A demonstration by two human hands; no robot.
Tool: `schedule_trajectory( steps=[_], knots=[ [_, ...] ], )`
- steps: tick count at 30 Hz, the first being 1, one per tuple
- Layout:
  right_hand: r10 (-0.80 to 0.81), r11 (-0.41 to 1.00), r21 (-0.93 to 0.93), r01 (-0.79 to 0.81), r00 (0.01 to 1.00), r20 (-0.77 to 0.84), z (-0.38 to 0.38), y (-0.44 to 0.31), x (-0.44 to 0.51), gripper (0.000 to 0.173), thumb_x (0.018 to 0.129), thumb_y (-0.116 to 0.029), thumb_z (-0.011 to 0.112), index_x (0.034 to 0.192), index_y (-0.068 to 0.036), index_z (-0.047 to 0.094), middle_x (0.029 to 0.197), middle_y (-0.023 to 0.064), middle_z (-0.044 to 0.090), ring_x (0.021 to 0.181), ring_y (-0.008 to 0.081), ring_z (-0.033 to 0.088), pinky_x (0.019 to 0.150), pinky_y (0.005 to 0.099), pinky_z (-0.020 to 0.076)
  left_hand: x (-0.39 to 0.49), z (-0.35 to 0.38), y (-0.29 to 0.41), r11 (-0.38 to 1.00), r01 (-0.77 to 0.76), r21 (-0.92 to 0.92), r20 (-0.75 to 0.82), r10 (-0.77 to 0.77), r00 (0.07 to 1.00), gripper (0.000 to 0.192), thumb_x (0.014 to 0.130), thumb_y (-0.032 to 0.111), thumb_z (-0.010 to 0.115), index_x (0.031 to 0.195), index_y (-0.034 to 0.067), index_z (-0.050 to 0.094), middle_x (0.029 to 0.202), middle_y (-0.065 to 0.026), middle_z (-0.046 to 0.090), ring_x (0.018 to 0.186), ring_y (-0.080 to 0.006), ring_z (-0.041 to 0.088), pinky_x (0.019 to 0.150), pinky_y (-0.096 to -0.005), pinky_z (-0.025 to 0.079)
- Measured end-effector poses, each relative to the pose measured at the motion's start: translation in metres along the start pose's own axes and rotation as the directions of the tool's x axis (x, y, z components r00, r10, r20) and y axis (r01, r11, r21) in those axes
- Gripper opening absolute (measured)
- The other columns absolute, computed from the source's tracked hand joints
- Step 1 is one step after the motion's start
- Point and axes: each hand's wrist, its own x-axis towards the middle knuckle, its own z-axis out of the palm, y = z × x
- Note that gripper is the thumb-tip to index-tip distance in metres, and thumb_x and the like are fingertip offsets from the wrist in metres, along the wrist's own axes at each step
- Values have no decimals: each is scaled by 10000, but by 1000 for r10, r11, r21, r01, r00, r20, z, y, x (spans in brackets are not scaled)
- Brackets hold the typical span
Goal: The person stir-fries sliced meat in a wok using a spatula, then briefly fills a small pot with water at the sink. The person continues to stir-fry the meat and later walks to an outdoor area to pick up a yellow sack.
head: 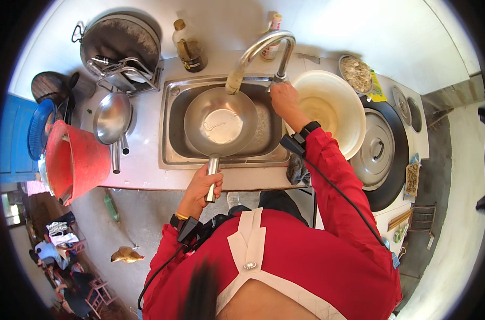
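My left hand [202,186] grips the tubular handle of a wide stainless steel ladle [194,120]. Its bowl faces up inside the steel sink [164,132], below the cloth-wrapped spout of the chrome tap [262,42]. A little clear water seems to lie in the bowl; whether the tap runs I cannot tell. At the foot of the tap, my right hand [285,98] is closed on its lever, which the fingers mostly hide. Close to my right forearm stands a large pale basin [350,108] with a yellowish bottom.
Two metal ladles [112,118] and a tilted red bucket [86,160] occupy the left counter. Behind are a rack [126,64] and a brown-capped bottle [190,48]. To the right sits a lidded wok [374,148]. A chicken [126,254] stands on the floor; people [52,256] are farther off.
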Motion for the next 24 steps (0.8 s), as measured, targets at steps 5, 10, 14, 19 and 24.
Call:
schedule_trajectory(
  steps=[5,10,14,19,24],
  knots=[
    [19,999,-31,-20,1000,-20,3,-5,-4,101,778,-67,610,760,-70,709,847,140,682,909,333,636,731,431,552,3,-4,-2,1000,-14,14,-14,14,1000,267,848,40,644,1035,48,453,707,-51,530,447,-117,502,366,-268,428],
    [53,998,-33,-50,996,74,4,1,-4,115,789,-174,710,841,-72,699,912,111,690,915,338,625,734,458,528,1,-6,-4,999,-28,32,-24,28,999,307,864,36,646,1093,42,442,660,-49,504,413,-131,469,364,-267,398],
    [33,999,-14,-33,997,64,3,3,-6,123,796,-179,708,857,-72,703,911,113,693,927,339,627,736,467,528,1,-8,-5,1000,-13,25,-41,14,999,319,863,34,652,1100,42,440,658,-53,510,410,-130,470,360,-264,397],
    [22,999,-25,-21,998,58,-4,2,-4,93,815,-131,620,802,-79,696,855,137,682,917,341,639,721,454,541,1,-10,-6,1000,-17,17,-35,18,999,328,860,24,655,1105,46,439,663,-56,513,411,-130,473,360,-264,399],
    [31,999,-10,-31,995,96,-7,1,-2,91,798,-152,672,820,-73,711,864,152,689,927,350,645,730,464,544,1,-9,-4,1000,-26,5,-18,26,999,299,865,25,647,1081,52,442,679,-56,519,415,-129,477,361,-271,405]
  ],
)
